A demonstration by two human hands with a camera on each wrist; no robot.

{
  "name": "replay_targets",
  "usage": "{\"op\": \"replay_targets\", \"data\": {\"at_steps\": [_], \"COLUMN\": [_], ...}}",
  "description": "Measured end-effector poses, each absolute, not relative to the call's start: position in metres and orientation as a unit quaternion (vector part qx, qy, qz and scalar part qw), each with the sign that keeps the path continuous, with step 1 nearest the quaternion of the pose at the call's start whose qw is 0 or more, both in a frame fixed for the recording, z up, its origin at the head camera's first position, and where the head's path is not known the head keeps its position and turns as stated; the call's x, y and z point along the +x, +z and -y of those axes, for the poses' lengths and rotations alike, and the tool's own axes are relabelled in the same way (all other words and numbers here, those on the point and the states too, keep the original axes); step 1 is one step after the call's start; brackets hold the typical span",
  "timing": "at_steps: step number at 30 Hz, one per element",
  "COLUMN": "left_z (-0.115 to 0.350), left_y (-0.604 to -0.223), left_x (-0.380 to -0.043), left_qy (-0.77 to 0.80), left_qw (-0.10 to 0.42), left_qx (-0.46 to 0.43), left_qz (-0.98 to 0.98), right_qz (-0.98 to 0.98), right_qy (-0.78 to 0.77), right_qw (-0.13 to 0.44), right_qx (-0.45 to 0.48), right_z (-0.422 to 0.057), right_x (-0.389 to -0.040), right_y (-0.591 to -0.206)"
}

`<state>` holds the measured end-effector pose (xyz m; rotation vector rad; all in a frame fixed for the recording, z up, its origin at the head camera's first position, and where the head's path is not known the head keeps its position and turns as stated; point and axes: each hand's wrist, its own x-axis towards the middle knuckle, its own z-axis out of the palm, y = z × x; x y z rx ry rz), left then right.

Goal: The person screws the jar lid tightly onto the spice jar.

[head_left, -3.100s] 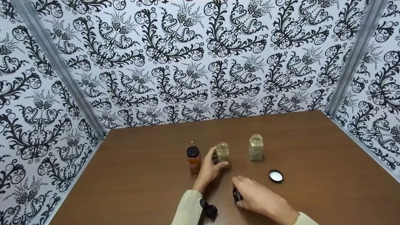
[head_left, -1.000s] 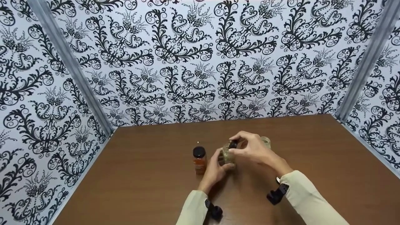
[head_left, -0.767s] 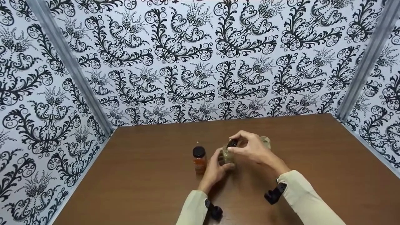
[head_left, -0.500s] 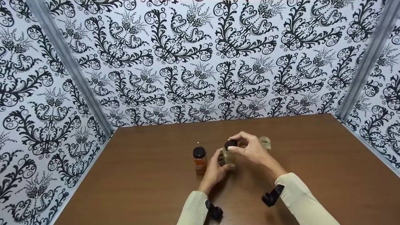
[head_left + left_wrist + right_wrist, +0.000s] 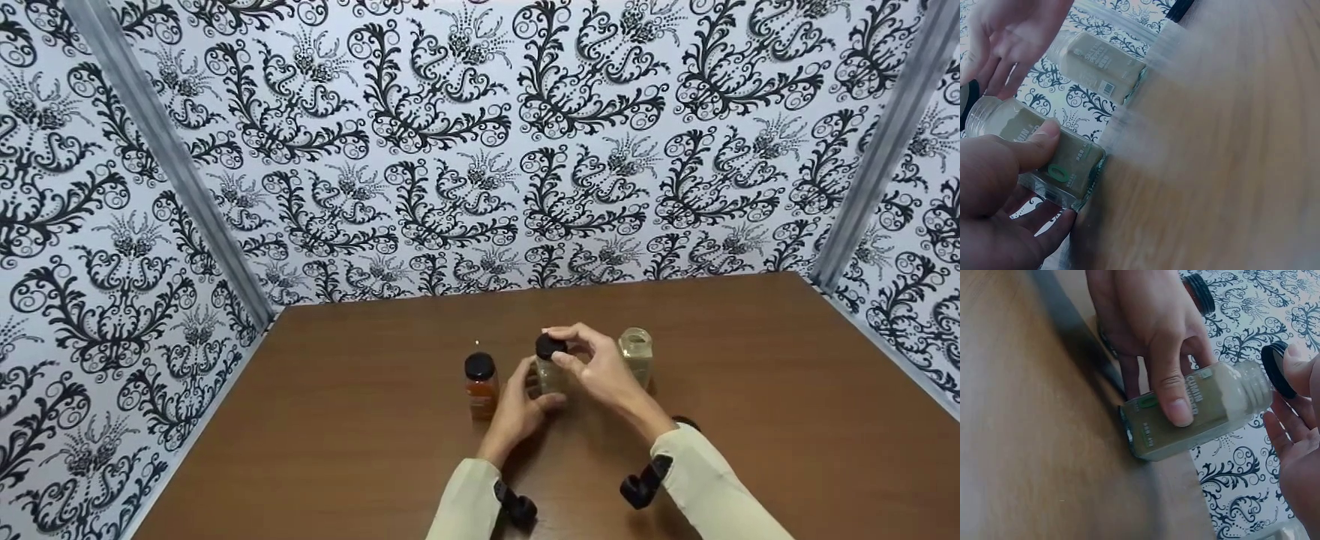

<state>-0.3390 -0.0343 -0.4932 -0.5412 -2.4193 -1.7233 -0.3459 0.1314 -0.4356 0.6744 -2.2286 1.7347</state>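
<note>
My left hand (image 5: 519, 412) grips a square glass jar of greenish-brown cumin powder (image 5: 1210, 419), thumb on its label and fingers round the far side. The jar stands upright on the table, its threaded mouth uncovered in the right wrist view. A black screw lid (image 5: 550, 346) is pinched by its edge between the thumb and fingers of my right hand (image 5: 604, 371). The right wrist view shows this lid (image 5: 1278, 370) slightly tilted, close over the mouth with a small gap.
A black-capped jar of orange-red spice (image 5: 482, 391) stands left of my left hand. Behind my right hand is a second jar of pale powder (image 5: 637, 352) without a lid. Another black lid (image 5: 685, 423) lies on the brown table (image 5: 337, 420), mostly hidden by my right sleeve.
My right hand has come up from the table's near side with the lid to the jar's mouth. The lid has turned from steeply tilted to nearly level. My left hand keeps its hold.
</note>
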Motion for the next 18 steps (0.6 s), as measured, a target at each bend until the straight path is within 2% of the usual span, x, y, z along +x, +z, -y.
{"op": "replay_targets", "data": {"at_steps": [18], "left_z": [0.033], "left_y": [-0.494], "left_x": [-0.340], "left_qy": [-0.571], "left_qw": [0.072], "left_qx": [-0.183], "left_qz": [0.797], "right_qz": [0.751], "right_qy": [0.606], "right_qw": [0.131], "right_qx": [0.229], "right_z": [-0.136], "right_x": [-0.350], "right_y": [-0.450]}}
